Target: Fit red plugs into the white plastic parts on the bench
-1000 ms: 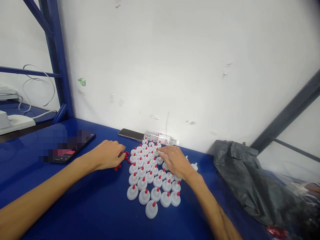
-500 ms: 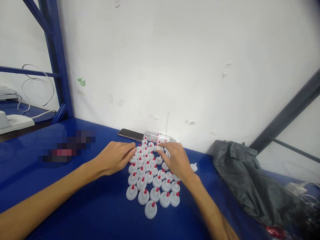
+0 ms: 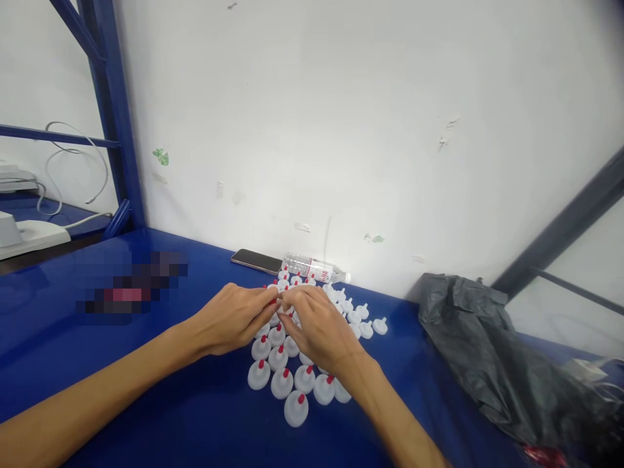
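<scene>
- Head view, the work: the step in hand looks like working one small piece between both hands, probably seating a red tip on a white cap; the piece itself is hidden by the fingers.
- White caps point(image 3: 296, 411) stand on the tabletop point(image 3: 195, 409) under and in front of the hands, many with red tips point(image 3: 301, 398); a group of bare caps point(image 3: 380, 327) sits beyond the right hand, near the bottle point(image 3: 312, 268).
- From here the next move would seem to call for a firm, aligned pinch, with the wrists clear of the caps crowded below.
- Left hand point(image 3: 238, 318): it comes in from the left, back upward, fingers drawn together and pointing right; whether they grip anything, I cannot tell.
- Right hand point(image 3: 316, 328): it reaches in from the lower right over the caps, fingers bent, thumb below; its fingertips meet or nearly meet the left's, and its hold cannot be told either.
- Both forearms slant inward, elbows out of sight.
- The phone point(image 3: 256, 261) lies just beside the bottle.
</scene>
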`<act>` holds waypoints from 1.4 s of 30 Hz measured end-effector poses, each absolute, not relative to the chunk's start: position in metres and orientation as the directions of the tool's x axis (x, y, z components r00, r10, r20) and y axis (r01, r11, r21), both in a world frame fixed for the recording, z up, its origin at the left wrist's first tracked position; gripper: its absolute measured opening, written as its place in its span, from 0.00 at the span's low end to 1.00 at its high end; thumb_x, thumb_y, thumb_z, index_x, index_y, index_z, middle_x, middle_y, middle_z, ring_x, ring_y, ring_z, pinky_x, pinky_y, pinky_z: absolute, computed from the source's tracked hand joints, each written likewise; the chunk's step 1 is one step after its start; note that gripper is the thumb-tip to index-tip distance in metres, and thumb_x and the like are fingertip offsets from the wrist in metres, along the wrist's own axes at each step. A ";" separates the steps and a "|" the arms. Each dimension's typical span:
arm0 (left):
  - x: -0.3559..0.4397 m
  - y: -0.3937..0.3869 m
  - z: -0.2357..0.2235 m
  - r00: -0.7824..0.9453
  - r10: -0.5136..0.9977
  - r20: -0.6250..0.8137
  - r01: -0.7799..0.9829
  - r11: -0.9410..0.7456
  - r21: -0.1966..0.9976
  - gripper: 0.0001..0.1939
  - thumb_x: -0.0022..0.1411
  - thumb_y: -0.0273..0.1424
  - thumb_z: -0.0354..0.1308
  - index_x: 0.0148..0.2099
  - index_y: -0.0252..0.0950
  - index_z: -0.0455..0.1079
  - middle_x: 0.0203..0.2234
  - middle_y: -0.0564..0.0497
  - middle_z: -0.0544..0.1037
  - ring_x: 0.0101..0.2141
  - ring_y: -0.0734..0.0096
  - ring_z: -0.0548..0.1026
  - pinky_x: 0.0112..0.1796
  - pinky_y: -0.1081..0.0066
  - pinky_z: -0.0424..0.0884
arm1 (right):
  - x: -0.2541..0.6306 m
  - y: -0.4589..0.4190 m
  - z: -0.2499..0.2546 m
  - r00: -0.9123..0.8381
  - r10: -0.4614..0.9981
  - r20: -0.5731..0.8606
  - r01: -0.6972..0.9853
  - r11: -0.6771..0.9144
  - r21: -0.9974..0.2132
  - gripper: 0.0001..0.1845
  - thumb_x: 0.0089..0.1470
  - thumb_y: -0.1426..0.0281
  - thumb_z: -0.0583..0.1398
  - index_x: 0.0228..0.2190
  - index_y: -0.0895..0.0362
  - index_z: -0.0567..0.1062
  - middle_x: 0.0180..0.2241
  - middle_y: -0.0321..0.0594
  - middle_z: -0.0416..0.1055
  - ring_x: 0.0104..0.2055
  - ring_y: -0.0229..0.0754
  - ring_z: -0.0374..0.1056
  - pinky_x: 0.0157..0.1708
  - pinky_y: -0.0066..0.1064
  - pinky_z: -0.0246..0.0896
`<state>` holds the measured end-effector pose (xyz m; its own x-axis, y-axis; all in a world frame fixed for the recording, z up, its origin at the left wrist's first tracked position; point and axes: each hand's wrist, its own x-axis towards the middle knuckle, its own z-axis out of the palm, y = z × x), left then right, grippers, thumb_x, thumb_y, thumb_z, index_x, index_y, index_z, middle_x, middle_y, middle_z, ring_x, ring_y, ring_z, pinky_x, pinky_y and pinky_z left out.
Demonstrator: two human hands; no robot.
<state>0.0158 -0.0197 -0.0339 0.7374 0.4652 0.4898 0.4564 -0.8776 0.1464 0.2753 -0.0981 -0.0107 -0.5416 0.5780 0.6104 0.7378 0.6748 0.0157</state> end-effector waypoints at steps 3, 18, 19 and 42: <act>0.019 -0.020 -0.033 0.714 0.493 0.498 0.467 -0.864 0.186 0.19 0.94 0.37 0.45 0.45 0.48 0.69 0.30 0.52 0.84 0.29 0.54 0.83 0.35 0.57 0.62 | 0.277 -0.096 -0.009 -0.545 0.556 0.628 0.721 0.693 0.014 0.10 0.82 0.74 0.68 0.49 0.43 0.81 0.52 0.40 0.93 0.57 0.54 0.91 0.64 0.49 0.91; 0.015 -0.012 -0.024 0.447 0.729 0.519 0.563 -0.680 0.470 0.24 0.86 0.39 0.45 0.31 0.48 0.51 0.21 0.56 0.63 0.24 0.62 0.61 0.35 0.58 0.55 | 0.358 -0.066 -0.018 -0.249 0.705 0.664 0.888 0.440 -0.134 0.15 0.86 0.71 0.59 0.55 0.51 0.87 0.51 0.50 0.94 0.53 0.59 0.92 0.58 0.51 0.91; 0.014 -0.011 -0.021 0.488 0.726 0.484 0.639 -0.675 0.368 0.22 0.83 0.36 0.48 0.31 0.48 0.52 0.21 0.55 0.68 0.25 0.60 0.65 0.36 0.57 0.54 | 0.363 -0.064 -0.020 -0.236 0.713 0.660 0.890 0.431 -0.148 0.16 0.87 0.69 0.58 0.57 0.51 0.88 0.54 0.51 0.94 0.56 0.60 0.93 0.60 0.51 0.92; 0.016 -0.017 -0.008 0.551 0.832 0.063 0.833 -0.545 -0.097 0.18 0.84 0.29 0.61 0.53 0.32 0.95 0.46 0.27 0.96 0.48 0.27 0.96 0.47 0.48 0.82 | 0.351 -0.069 -0.024 -0.338 0.843 0.418 0.840 0.471 -0.271 0.20 0.91 0.64 0.57 0.54 0.49 0.91 0.55 0.48 0.96 0.63 0.58 0.91 0.77 0.58 0.79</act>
